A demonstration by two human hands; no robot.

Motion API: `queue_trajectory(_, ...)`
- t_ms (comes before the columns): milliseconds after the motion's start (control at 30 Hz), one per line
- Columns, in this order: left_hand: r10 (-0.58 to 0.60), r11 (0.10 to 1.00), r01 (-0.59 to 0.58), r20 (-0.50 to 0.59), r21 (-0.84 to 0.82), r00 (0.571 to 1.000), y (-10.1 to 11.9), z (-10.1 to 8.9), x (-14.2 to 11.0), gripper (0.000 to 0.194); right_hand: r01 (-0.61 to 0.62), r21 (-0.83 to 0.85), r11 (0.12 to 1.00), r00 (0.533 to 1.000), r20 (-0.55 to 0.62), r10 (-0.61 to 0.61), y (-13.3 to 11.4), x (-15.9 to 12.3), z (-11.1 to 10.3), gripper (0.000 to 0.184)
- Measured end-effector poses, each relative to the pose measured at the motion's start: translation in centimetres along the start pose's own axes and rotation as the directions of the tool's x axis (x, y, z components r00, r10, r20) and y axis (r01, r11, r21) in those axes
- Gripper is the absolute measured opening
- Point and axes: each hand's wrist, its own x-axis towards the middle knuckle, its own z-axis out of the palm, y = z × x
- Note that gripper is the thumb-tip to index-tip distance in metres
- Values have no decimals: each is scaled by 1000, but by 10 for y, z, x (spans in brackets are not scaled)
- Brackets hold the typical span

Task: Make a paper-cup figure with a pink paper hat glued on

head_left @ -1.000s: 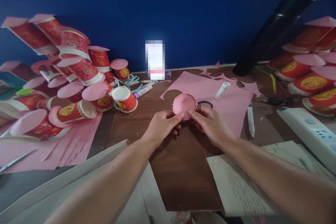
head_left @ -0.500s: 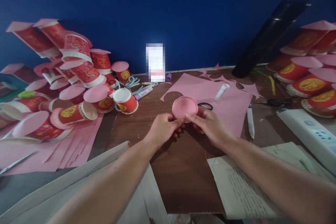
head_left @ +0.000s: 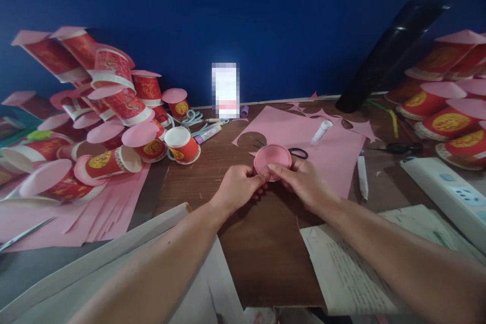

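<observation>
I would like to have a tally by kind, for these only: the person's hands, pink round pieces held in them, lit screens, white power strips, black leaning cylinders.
Left hand and right hand: 2
Pink round piece, held: 1
Lit screen: 1
White power strip: 1
Black leaning cylinder: 1
Total: 6

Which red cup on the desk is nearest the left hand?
The white-topped red cup beside the purple-ended tube sits closest to the left hand; the neighbouring cups are farther off and wear pink discs.
</observation>
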Motion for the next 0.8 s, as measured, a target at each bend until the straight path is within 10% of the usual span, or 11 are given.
queue_trajectory(800,20,989,-27,-47,-148,999,-3,-2,1,33,-15,-43,999,1000,-3,15,0,-2,-3,44)
